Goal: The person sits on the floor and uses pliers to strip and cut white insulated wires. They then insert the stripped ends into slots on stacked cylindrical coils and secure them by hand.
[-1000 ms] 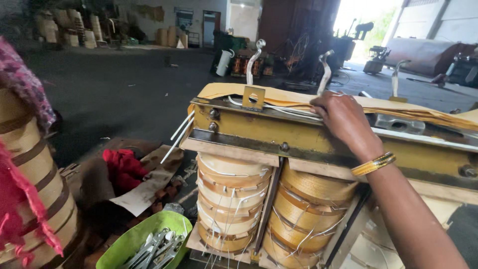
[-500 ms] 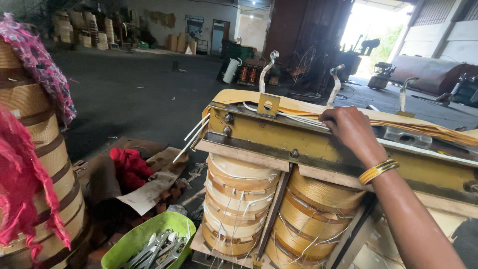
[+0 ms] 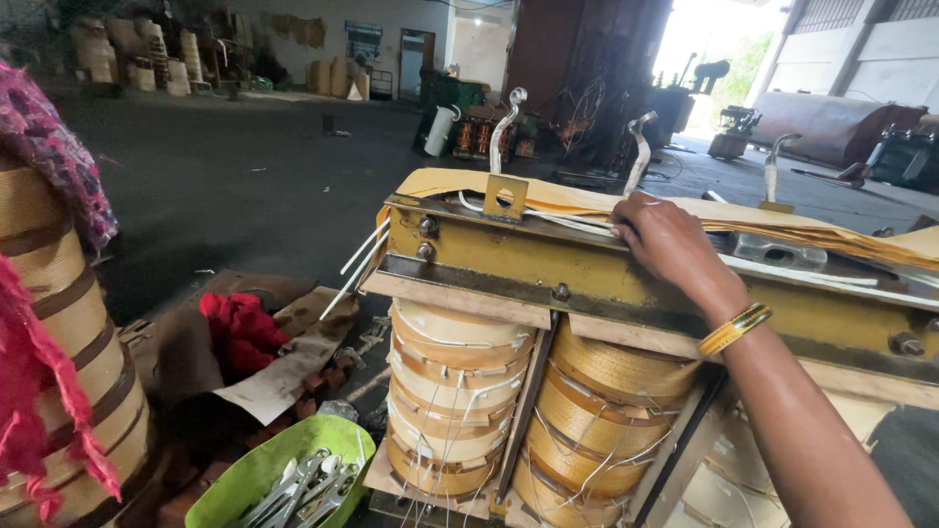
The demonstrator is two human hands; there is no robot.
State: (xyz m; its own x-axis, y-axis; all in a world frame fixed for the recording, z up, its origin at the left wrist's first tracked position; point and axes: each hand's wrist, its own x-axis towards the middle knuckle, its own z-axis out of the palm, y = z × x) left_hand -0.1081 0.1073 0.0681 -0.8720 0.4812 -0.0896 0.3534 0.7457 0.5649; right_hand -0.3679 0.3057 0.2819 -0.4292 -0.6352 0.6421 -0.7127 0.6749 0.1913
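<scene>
A large transformer core stands in front of me, with a yellow-painted steel clamp frame (image 3: 509, 259) across its top and paper-wrapped windings (image 3: 455, 391) below. My right hand (image 3: 675, 249), with a gold bangle at the wrist, rests on the top of the frame, fingers curled against white wires (image 3: 577, 223) and tan insulation paper (image 3: 831, 235). Whether the fingers pinch a wire is unclear. Bent metal terminal leads (image 3: 504, 122) rise from the top. My left hand is out of view.
A green tub (image 3: 245, 479) of spanners sits on the floor at the lower left. A red cloth (image 3: 240, 328) lies on cardboard beside it. Another wound coil (image 3: 59, 323) draped with pink cloth stands at the left edge. Machinery and tanks (image 3: 831, 122) stand in the background.
The view has shifted a little closer and to the right. My right hand stays on the top of the frame, its fingers now curled more tightly at the wires.
</scene>
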